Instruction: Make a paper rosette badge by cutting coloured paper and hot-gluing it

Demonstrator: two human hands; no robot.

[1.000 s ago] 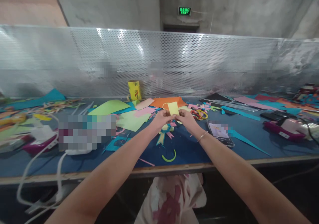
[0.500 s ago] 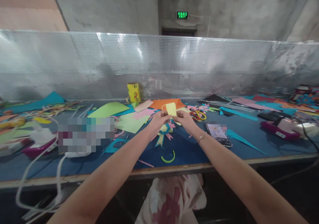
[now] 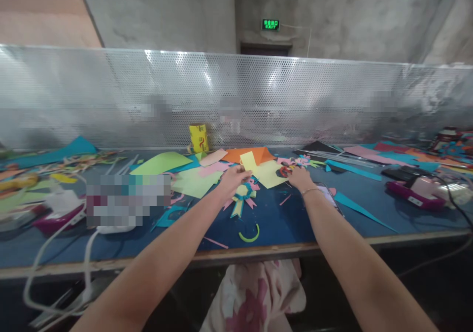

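My left hand (image 3: 236, 178) pinches a small pale-yellow piece of paper (image 3: 248, 161) over the middle of the table. Off to the right, my right hand (image 3: 300, 176) has its fingers closed on the scissors (image 3: 285, 171), whose red and yellow handles partly show; the fingertips are partly hidden. Below and between the hands lies a paper rosette (image 3: 244, 192) in blue, yellow and pink with ribbon tails. A larger pale-yellow sheet (image 3: 270, 175) lies flat between the hands. Nearer the table edge is a curved green paper strip (image 3: 250, 234).
A phone (image 3: 326, 195) lies by my right wrist. Green sheets (image 3: 197, 183), an orange sheet (image 3: 236, 153) and a yellow packet (image 3: 198, 137) sit further back. Purple power strips (image 3: 416, 195) stand at both sides, with white cables at left. A perforated metal screen (image 3: 236, 100) borders the back.
My right hand has let go of the small yellow paper and moved right to the scissors. My left hand keeps the paper, which is now tilted. The rosette and larger yellow sheet show more.
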